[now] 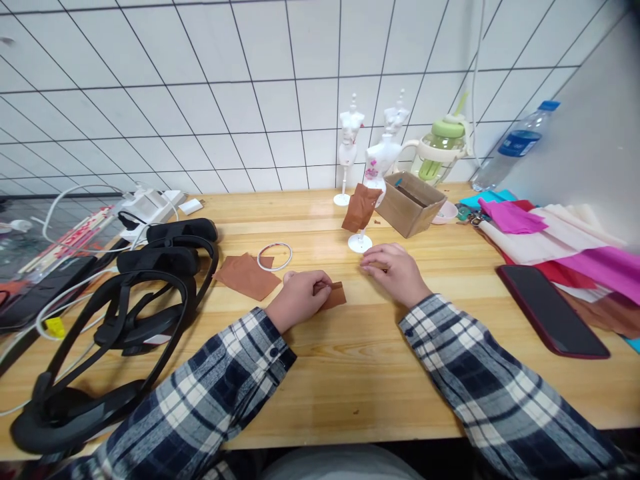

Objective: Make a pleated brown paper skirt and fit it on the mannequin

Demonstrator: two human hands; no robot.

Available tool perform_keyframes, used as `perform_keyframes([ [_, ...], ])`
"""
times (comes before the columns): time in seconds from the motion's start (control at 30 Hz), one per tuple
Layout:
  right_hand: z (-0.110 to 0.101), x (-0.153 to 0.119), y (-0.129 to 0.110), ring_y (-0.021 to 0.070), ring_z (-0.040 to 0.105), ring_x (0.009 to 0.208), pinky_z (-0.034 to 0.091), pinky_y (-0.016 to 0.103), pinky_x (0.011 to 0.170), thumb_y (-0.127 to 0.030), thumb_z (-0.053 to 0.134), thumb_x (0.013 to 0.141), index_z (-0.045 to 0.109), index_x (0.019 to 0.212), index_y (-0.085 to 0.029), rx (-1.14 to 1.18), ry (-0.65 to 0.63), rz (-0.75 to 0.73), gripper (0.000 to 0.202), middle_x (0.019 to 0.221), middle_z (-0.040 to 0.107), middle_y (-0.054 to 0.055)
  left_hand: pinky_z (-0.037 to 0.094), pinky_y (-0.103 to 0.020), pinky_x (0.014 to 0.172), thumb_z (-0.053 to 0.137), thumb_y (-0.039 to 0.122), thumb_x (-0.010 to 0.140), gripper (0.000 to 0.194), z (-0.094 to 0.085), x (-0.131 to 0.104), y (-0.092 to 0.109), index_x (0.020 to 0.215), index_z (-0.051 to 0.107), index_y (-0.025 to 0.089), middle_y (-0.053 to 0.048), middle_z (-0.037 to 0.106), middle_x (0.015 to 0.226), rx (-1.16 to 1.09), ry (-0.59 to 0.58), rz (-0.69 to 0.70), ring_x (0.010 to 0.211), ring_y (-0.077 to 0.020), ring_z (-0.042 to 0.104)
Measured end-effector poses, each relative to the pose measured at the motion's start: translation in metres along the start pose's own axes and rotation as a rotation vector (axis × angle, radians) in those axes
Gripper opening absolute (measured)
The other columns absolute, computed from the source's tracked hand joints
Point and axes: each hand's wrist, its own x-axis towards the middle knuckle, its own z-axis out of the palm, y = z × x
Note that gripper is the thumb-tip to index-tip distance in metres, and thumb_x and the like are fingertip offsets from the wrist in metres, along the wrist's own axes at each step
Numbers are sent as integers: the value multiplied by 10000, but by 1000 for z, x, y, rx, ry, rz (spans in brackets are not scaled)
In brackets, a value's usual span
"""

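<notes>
My left hand (304, 297) is closed on a small brown fabric piece (338, 298), pinched between thumb and fingers just over the table. To its right, my right hand (397, 272) is held with bent fingers, thumb and fingertips drawn together. Whether anything small sits in that pinch I cannot make out. Just beyond the right fingertips stands a white miniature dress form (381, 159) on a round base, with a brown cloth piece (362, 207) hanging on its lower part. Left of my left hand lie a larger brown fabric piece (250, 279) and a thin white ring (275, 269) overlapping its edge.
More white dress forms (349, 143) stand behind, near a cardboard box (413, 205) and a green-lidded cup (443, 150). Coloured fabrics (565, 233), a phone (553, 310) and a water bottle (517, 147) occupy the right. Black headsets (193, 293) and cables crowd the left.
</notes>
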Motion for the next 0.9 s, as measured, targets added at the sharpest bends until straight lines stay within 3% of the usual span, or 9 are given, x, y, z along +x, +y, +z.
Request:
perform_keyframes([
  [0.17,8,-4,-35,180,579,879,415,320,817,-271,587,894,728,878,-239,-127,-170,-167,146,935,700,39,422,-267,671,534,323,840,241,1,2,-5,943,722,213,8,701,743,-122,-19,-65,671,-154,587],
  [0.27,13,-7,-45,181,567,882,378,322,799,-294,561,916,725,891,-252,-204,-175,-201,171,955,701,30,428,-261,662,547,340,827,248,1,3,-6,918,738,211,8,692,704,-151,-30,-88,668,-155,589],
  [0.6,13,-9,-52,181,538,903,311,347,808,-231,507,942,696,923,-256,-403,-205,-299,192,1019,697,14,442,-259,690,568,357,820,236,1,4,-10,874,746,212,14,714,733,-205,-80,-88,694,-154,613],
  [0.9,12,-9,-53,175,540,887,304,356,813,-219,490,945,689,929,-250,-419,-191,-319,202,1035,701,10,500,-278,751,639,403,790,255,7,5,-18,900,754,203,-27,760,902,-440,-92,-72,847,-199,671],
])
